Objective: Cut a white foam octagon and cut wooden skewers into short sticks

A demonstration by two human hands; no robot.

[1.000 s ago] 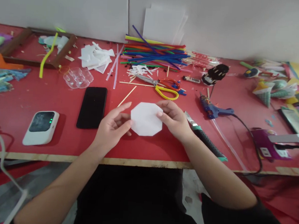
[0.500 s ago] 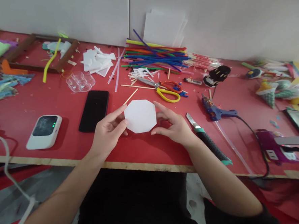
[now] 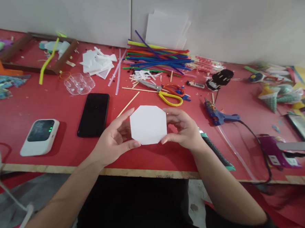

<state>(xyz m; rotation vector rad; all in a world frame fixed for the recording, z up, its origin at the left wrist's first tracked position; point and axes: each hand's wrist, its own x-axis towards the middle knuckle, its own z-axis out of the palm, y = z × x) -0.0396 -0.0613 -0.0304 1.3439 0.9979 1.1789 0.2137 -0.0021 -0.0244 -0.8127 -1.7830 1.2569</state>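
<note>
A white paper octagon (image 3: 148,124) is held up above the red table between both hands. My left hand (image 3: 119,134) grips its left edge, thumb at the lower left corner and fingers partly behind it. My right hand (image 3: 181,129) holds the right edge, with the thumb low and the index finger at the upper corner. Behind the left fingers lies a thin wooden stick (image 3: 128,104). Beyond the paper are scissors (image 3: 166,93) with red and yellow handles. A utility knife (image 3: 217,152) lies partly hidden by my right wrist.
A black phone (image 3: 93,115) and a white device with a screen (image 3: 41,136) lie to the left. Coloured pipe cleaners (image 3: 158,59) and paper scraps (image 3: 97,62) are at the back. To the right sits a blue glue gun (image 3: 219,114) with its cord. The table edge (image 3: 148,174) runs in front.
The paper octagon has come closer and a little to the right, turning slightly. My left thumb has shifted to its lower corner, and my right hand now touches its right edge.
</note>
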